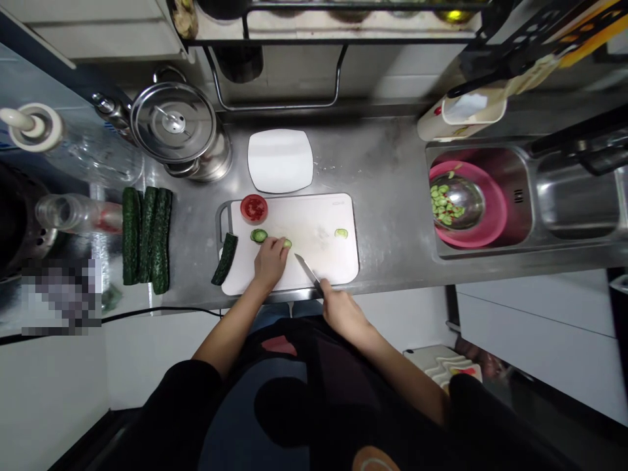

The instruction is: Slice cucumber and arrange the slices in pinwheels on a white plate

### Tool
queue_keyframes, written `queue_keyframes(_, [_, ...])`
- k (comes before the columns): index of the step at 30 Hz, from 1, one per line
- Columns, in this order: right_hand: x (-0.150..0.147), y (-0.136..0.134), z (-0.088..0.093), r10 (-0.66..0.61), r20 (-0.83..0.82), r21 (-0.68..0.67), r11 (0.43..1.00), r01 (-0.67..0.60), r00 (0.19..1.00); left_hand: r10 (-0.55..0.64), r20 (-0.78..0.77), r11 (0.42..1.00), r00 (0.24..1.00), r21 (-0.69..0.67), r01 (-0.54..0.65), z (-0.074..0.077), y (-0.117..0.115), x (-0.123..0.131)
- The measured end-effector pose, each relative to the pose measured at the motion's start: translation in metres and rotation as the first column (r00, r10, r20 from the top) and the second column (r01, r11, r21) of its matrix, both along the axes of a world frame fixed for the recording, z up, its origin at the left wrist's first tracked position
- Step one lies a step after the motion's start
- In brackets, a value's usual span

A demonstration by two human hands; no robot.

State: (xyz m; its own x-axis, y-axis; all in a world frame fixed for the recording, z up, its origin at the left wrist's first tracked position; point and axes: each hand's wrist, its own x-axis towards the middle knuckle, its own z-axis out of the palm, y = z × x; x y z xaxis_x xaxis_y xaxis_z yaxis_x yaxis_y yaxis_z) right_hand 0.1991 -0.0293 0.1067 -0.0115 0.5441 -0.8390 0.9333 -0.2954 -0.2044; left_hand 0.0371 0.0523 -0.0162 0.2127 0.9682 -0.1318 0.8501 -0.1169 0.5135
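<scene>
Slicing step: cucumber piece (286, 243) is pinned on the cutting board (326, 258) by the curled left hand (269, 261), knife (307, 267) is gripped in the closed right hand (342, 309); fingertips are to be kept clear.

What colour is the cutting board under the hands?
White; the rectangular plastic cutting board shows best in the head view.

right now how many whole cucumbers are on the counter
3, side by side left of the board: left cucumber, middle cucumber, right cucumber. A cut piece lies apart; none looks hidden.
</scene>
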Motion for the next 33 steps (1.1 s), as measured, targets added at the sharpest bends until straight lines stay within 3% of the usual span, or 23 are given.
queue_keyframes(3, [0.018, -0.007, -0.011, -0.121, 0.045, 0.251, 0.962, 0.106, 0.992, 0.005, -0.013, 1.0, 1.0, -0.024, -0.005, 0.003, 0.002, 0.003])
queue_keyframes(6, [0.038, -0.002, -0.038, -0.27, 0.097, 0.474, 0.859, 0.194, 0.958, 0.013, -0.007, 1.0, 1.0, -0.02, -0.013, 0.003, 0.002, 0.003])
queue_keyframes(9, [0.052, 0.013, -0.069, -0.371, 0.108, 0.571, 0.782, 0.248, 0.922, 0.013, 0.001, 1.0, 1.0, -0.022, -0.013, 0.002, 0.002, 0.002])
queue_keyframes(14, [0.052, 0.034, -0.1, -0.428, 0.107, 0.61, 0.741, 0.281, 0.897, 0.021, 0.005, 0.999, 1.0, -0.047, -0.021, 0.004, 0.002, 0.003])
queue_keyframes(26, [0.033, 0.039, -0.101, -0.311, 0.283, 0.594, 0.8, 0.089, 0.907, 0.133, -0.004, 0.983, 0.991, -0.123, -0.133, 0.012, 0.009, 0.013])
queue_keyframes(33, [0.033, 0.038, -0.094, -0.335, 0.258, 0.62, 0.777, 0.111, 0.906, 0.146, 0.128, 0.971, 0.981, -0.211, -0.117, 0.024, 0.016, 0.011])
